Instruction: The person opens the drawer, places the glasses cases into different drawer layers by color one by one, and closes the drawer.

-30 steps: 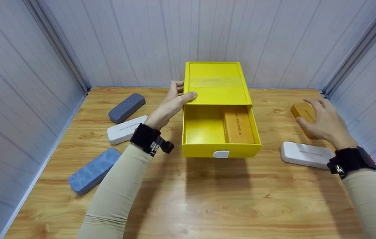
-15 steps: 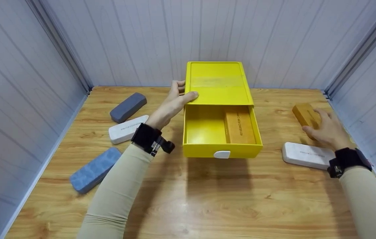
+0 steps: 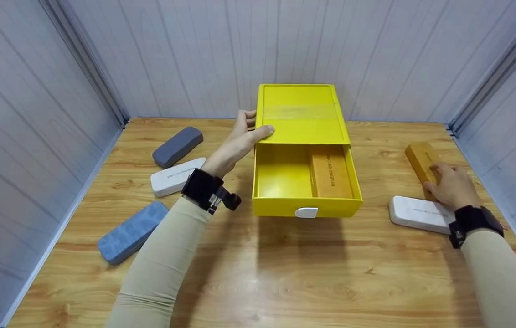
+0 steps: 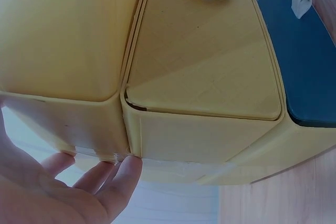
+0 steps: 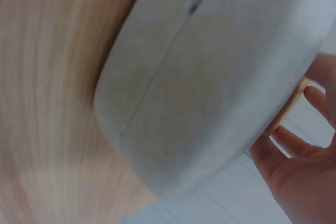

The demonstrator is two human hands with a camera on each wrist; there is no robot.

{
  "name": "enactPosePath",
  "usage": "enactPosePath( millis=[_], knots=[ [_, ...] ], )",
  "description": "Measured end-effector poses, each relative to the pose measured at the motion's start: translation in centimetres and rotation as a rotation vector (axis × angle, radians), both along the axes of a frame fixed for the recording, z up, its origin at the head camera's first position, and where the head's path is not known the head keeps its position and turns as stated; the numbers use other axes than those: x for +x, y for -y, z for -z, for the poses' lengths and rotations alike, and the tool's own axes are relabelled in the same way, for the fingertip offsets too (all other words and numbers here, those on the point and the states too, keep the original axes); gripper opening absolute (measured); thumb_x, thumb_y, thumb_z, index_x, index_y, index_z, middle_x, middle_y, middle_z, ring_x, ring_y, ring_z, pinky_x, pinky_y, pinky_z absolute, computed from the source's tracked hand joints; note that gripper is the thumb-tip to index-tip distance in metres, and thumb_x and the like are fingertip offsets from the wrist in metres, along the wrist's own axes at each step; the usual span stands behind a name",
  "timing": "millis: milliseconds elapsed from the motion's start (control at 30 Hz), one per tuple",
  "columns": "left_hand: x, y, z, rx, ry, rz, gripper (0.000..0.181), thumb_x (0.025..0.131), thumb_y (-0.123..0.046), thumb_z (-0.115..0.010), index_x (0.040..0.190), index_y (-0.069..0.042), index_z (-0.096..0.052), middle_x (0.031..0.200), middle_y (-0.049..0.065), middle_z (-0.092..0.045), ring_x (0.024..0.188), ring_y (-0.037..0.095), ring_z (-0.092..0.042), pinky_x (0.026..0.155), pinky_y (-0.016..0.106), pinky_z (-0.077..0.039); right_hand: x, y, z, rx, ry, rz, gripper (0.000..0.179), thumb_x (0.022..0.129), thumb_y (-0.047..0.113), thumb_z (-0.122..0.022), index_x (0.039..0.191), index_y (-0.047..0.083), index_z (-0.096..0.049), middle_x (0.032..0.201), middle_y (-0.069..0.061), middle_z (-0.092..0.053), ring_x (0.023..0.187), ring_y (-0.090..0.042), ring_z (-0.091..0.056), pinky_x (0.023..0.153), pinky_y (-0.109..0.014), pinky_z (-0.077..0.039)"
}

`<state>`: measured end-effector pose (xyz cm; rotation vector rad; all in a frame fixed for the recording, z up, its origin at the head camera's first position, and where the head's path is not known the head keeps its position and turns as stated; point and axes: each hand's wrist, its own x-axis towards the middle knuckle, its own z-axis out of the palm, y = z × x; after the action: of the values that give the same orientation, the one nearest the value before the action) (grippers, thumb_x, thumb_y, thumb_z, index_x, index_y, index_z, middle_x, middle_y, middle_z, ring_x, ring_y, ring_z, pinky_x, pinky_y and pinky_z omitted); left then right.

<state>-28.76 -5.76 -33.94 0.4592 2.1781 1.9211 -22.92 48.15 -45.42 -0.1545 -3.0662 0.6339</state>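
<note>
My left hand grips the left side of a yellow drawer box, its thumb on the top near the front edge. The top drawer is pulled out, and an orange glasses case lies along its right side. In the left wrist view, the fingers reach round the edge of the stacked box. At the right, my right hand holds the near end of another orange glasses case on the table, thumb and fingers on its sides. A white glasses case lies just in front of this hand.
At the left of the wooden table lie a dark grey glasses case, a white one and a blue mottled one. Below the open drawer, the left wrist view shows another yellow drawer and a dark blue drawer. Pale panels surround the table.
My right hand has come down and nearer to me along the orange glasses case, and its fingers have closed on the near end. My left hand stays on the drawer box.
</note>
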Motion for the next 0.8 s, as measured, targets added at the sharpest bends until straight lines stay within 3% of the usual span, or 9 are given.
enactPosePath(
  millis=[400,633,800],
  knots=[
    [-0.15,-0.15,-0.04,-0.013,0.007,-0.011,0.064,0.099,-0.029,-0.068,0.148,-0.009,-0.031,0.151,0.016,-0.044,0.136,0.027,-0.049,0.118,0.042,-0.038,-0.19,0.24,-0.38,-0.003,0.087,0.017,0.075,0.097,0.024,-0.063,0.158,-0.003,-0.031,0.134,-0.051,-0.022,0.103,-0.066,-0.039,0.080,-0.073,-0.045],
    [-0.10,-0.19,0.00,-0.011,0.010,-0.002,0.065,0.100,-0.029,-0.068,0.148,-0.009,-0.030,0.151,0.015,-0.043,0.136,0.026,-0.048,0.118,0.041,-0.038,0.21,-0.02,0.20,0.038,0.014,-0.033,0.071,0.099,0.023,-0.066,0.155,-0.007,-0.035,0.117,-0.050,-0.048,0.104,-0.063,-0.050,0.083,-0.071,-0.045],
    [-0.09,-0.19,-0.03,-0.020,0.018,0.003,0.065,0.101,-0.030,-0.067,0.149,-0.010,-0.030,0.152,0.015,-0.041,0.137,0.026,-0.047,0.117,0.040,-0.038,0.45,-0.20,-0.12,0.069,-0.008,-0.053,0.068,0.100,0.025,-0.063,0.154,-0.008,-0.037,0.119,-0.054,-0.052,0.104,-0.065,-0.054,0.084,-0.072,-0.046]
  ],
)
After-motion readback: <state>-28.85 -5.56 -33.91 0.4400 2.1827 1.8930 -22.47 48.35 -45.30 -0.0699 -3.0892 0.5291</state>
